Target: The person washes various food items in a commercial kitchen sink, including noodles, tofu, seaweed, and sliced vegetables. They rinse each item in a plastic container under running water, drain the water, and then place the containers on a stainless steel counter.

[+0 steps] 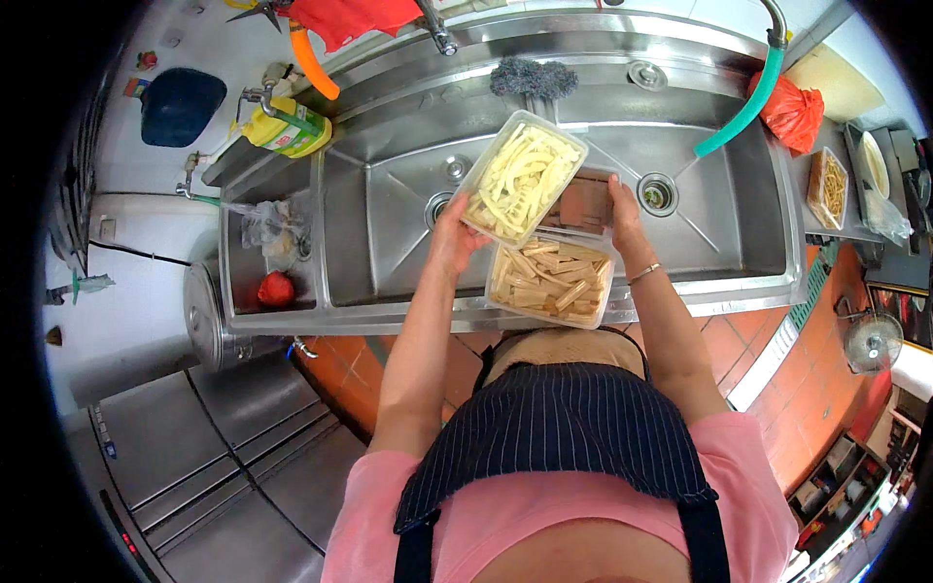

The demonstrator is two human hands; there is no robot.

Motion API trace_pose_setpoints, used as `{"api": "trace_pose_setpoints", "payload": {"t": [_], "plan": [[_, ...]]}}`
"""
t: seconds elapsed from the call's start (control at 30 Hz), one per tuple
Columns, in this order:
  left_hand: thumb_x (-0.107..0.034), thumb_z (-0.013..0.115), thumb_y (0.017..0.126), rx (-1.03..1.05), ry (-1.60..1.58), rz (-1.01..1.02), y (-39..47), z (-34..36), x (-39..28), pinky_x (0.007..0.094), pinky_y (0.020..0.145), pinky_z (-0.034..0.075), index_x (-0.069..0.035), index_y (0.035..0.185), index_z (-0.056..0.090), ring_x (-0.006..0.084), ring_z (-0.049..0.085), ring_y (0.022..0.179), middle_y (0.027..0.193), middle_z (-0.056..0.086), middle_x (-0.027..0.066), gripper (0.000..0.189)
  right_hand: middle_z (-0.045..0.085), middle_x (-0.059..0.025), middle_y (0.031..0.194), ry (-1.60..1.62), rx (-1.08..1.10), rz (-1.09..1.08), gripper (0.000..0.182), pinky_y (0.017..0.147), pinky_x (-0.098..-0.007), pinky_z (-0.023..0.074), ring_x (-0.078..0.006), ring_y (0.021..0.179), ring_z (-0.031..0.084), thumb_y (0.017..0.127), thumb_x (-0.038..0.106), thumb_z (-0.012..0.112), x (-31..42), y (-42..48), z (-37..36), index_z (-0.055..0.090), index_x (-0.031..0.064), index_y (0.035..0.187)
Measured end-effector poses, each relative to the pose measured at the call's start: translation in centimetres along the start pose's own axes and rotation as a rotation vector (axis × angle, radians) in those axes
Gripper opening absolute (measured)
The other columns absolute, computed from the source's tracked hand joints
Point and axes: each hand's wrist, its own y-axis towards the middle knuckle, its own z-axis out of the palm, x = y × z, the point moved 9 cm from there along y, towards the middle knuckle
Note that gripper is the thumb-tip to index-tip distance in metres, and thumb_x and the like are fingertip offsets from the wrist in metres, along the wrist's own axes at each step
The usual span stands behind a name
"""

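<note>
My left hand [457,232] grips the lower left side of a clear plastic container of pale yellow strips [523,178], which is tilted at an angle over the sink. My right hand [625,211] holds the right side of a container of reddish-brown blocks [585,202], partly hidden under the pale strips' container. Nearer my body, a container of light brown, stick-like pieces [552,282] sits at the sink's front rim, overlapped by the other containers at its far edge.
Around the containers lies a stainless steel sink [393,248] with drains. A grey scrubber [534,79] sits at the back. A green hose [743,109] hangs at right, near a red plastic bag [794,113]. Another filled container [828,188] stands far right; a yellow jug [288,127] is at left.
</note>
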Motion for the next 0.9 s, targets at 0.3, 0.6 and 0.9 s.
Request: {"api": "trace_pose_setpoints", "payload": {"t": [0.3,0.6,0.9], "plan": [[-0.033,0.038,0.092,0.038,-0.024,-0.024,2.5,1.2,-1.5,0.043,0.087,0.046,-0.001,0.127,0.038,0.0268,0.051,0.11,0.122,0.049,0.0144,0.048,0.05,-0.009,0.114,0.097,-0.011,0.019,0.05,0.075,-0.0316,0.0444,-0.0183,0.099,0.049,0.086,0.037,0.051,2.4,-0.1,1.7,0.04,0.005,0.123],[-0.031,0.045,0.087,-0.056,-0.067,0.009,1.8,2.4,-3.2,0.0431,0.087,0.046,-0.001,0.124,0.041,0.027,0.052,0.109,0.121,0.051,0.0135,0.048,0.052,-0.0021,0.094,0.106,-0.071,-0.092,0.038,0.06,-0.0287,0.0434,-0.0134,0.082,0.049,0.084,0.033,0.053,3.3,0.7,-1.5,0.048,0.0098,0.114],[-0.028,0.048,0.082,-0.176,-0.195,0.118,-3.4,0.2,-2.7,0.0441,0.085,0.046,-0.002,0.122,0.044,0.0265,0.054,0.104,0.117,0.053,0.0137,0.047,0.054,-0.007,0.113,0.285,0.037,-0.129,0.043,0.086,-0.0357,0.0421,-0.0197,0.104,0.051,0.083,0.035,0.056,3.7,-1.4,-8.8,0.052,0.0043,0.113]]}}
